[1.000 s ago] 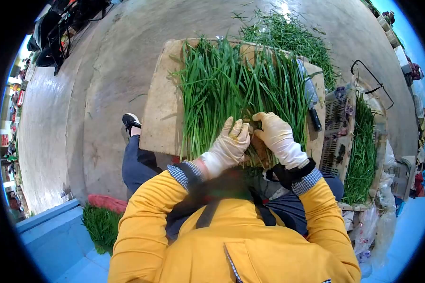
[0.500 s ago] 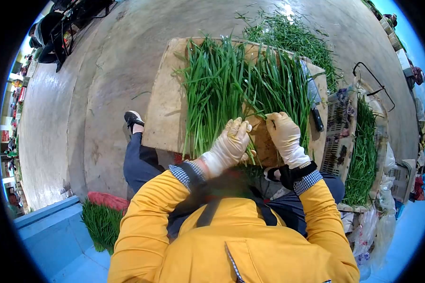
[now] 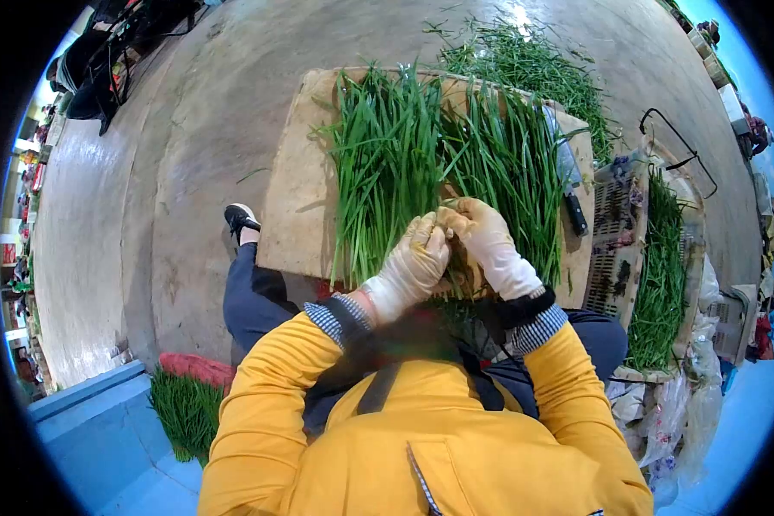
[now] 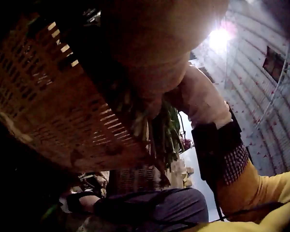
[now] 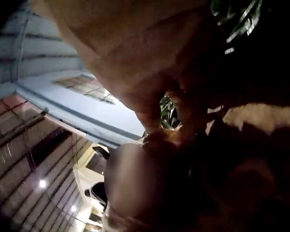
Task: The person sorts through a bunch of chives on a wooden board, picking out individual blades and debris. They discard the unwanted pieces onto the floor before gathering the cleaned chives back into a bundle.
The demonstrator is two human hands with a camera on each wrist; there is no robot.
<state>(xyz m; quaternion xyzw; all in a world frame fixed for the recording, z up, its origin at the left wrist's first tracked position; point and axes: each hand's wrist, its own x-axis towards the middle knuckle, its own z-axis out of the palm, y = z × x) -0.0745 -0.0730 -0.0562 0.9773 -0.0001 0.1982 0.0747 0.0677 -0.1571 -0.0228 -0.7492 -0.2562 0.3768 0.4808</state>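
Fingers (image 3: 426,230) curled, close together | green stalks (image 3: 374,185): long axis fore-aft | leaf tips (image 3: 387,95) forward

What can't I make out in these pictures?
Head view: anything between the left hand and right hand; they hide it.
Head view: much of the board, under greens.
Head view: items along the left edge, too small.
Right wrist view: what the hand touches, lost in shadow.
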